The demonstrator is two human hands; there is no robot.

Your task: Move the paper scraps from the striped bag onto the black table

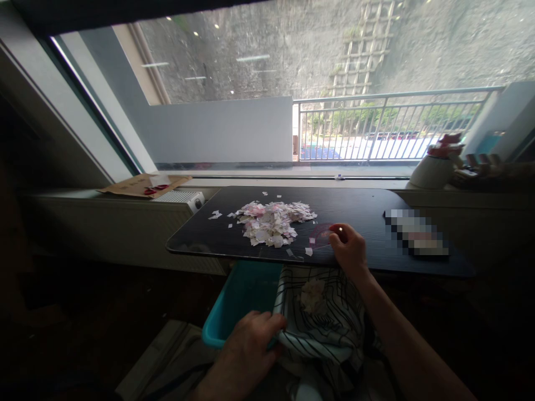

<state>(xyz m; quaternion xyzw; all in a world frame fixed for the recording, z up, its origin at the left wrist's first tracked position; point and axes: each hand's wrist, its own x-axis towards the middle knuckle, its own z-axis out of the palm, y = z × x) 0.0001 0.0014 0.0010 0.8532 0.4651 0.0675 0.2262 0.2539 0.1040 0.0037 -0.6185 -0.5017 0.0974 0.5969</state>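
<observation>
A heap of small white and pinkish paper scraps point(271, 223) lies on the dark table point(346, 200). To its right, my right hand point(350, 249) hovers over or rests on the tabletop with thumb and forefinger pinched. A thin, see-through pinkish piece point(322, 234) shows at those fingertips; its kind is unclear. Below the table edge, my left hand point(254, 342) is closed on the near rim of a container lined with striped cloth point(334, 317). A few pale scraps point(313, 295) lie on that cloth. Beside it is a teal plastic bin point(221, 317).
A blurred-out flat object point(418, 234) lies at the table's right. On the left ledge, a brown paper envelope point(134, 185) carries red-handled scissors point(155, 190) above a radiator point(179, 203). A pale pot point(432, 171) stands on the right sill, before the window.
</observation>
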